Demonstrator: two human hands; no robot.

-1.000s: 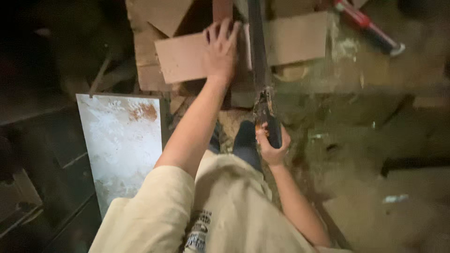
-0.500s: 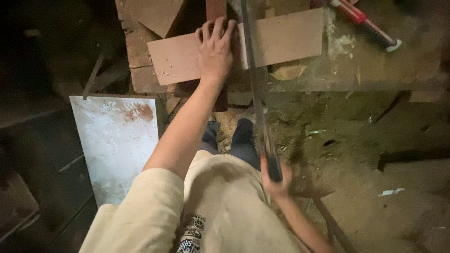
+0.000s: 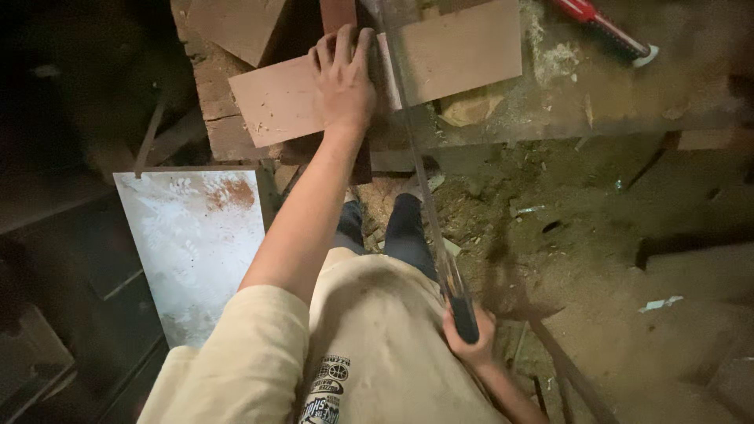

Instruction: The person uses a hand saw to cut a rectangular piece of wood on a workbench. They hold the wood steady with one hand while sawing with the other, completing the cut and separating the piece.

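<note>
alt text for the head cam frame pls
A person saws a flat board, the left hand pressing it down on a rough bench while the right hand grips the saw handle. A red-handled tool lies on the bench; a pale panel lies below.

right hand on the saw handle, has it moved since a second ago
Yes. The right hand on the saw handle has pulled back toward the body, away from the board that the left hand holds down.
</note>
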